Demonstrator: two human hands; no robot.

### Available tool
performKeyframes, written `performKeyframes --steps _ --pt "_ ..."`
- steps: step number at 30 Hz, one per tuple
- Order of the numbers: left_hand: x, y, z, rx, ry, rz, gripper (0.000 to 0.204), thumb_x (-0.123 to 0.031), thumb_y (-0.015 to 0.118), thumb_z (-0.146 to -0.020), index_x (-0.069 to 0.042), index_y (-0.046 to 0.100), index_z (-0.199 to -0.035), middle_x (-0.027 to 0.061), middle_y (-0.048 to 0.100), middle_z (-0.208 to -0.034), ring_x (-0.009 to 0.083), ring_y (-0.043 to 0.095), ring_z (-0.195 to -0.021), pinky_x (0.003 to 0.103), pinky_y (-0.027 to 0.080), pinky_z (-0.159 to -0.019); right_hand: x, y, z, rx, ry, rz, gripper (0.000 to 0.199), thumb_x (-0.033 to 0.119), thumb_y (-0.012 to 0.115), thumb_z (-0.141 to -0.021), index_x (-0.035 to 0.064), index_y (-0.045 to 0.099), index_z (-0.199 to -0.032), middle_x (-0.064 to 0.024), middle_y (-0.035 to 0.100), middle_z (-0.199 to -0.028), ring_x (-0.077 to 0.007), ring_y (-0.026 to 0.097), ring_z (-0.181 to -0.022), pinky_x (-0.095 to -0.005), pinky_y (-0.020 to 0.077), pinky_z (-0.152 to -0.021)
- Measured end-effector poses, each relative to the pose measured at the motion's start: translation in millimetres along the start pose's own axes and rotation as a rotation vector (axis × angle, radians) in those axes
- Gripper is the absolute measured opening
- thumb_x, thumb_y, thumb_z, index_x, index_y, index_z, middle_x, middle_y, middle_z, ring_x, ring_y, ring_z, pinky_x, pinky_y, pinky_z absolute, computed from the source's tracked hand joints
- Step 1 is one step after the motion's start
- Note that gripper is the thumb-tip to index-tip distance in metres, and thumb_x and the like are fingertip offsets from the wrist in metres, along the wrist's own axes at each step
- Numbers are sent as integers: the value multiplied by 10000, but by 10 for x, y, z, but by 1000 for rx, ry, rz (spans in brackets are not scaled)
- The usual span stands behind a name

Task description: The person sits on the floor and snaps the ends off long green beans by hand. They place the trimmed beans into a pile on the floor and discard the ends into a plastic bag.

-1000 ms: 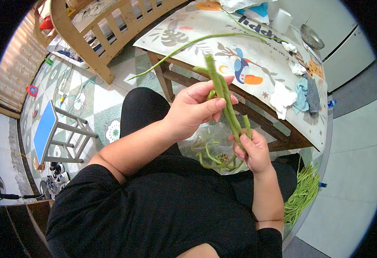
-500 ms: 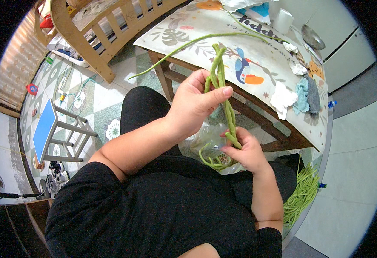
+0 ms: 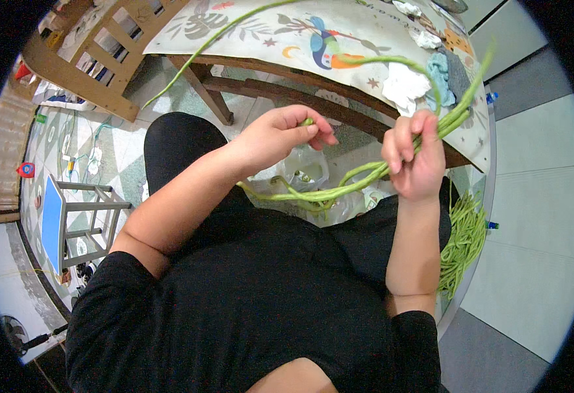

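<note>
My right hand (image 3: 415, 156) is closed around several green long beans (image 3: 352, 188). Their ends rise past my fingers toward the table, and the other lengths droop left across my lap. To the left, my left hand (image 3: 293, 133) is raised with a short green bean piece (image 3: 308, 122) between thumb and fingers. Under my hands, between my knees, is a clear plastic bag (image 3: 314, 161) with a few green bits inside. A single long bean (image 3: 216, 40) lies over the table's edge, its thin end hanging down.
The table (image 3: 260, 44) with a printed cover stands ahead, holding crumpled white tissues (image 3: 405, 88) and a teal cloth (image 3: 439, 80). On the floor at right lies a heap of long beans (image 3: 462, 245). A blue-topped stool (image 3: 54, 223) and a wooden bed frame (image 3: 113, 49) are at left.
My right hand has risen with the beans, which swung from upright to slanting across my lap. My left hand has let go of the bundle and now pinches a small piece. The view has shifted.
</note>
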State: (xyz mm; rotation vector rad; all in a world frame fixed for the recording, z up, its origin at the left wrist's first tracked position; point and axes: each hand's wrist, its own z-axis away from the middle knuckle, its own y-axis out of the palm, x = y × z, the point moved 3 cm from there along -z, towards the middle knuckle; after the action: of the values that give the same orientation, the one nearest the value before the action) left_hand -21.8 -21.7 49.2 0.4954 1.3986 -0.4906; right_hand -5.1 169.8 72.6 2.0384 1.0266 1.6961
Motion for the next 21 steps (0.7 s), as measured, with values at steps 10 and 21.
performKeyframes --steps 10,21 --pt "245 -57 178 196 -264 97 228 -202 450 -865 -52 553 -1002 28 605 -836 15 428 -561 141 288 -444 273 -322 -40 -42 -53 -195 293 344 311 -914 125 475 -808 20 316 -533 -96 312 -430 -219 273 -416" --pt "256 -59 205 179 -30 71 117 -123 546 -816 -42 575 -896 44 593 -832 106 541 -740 226 421 -599 199 -328 -55 -65 -24 -215 290 335 308 -916 109 452 -806 18 311 -531 -100 320 -431 -224 300 -420"
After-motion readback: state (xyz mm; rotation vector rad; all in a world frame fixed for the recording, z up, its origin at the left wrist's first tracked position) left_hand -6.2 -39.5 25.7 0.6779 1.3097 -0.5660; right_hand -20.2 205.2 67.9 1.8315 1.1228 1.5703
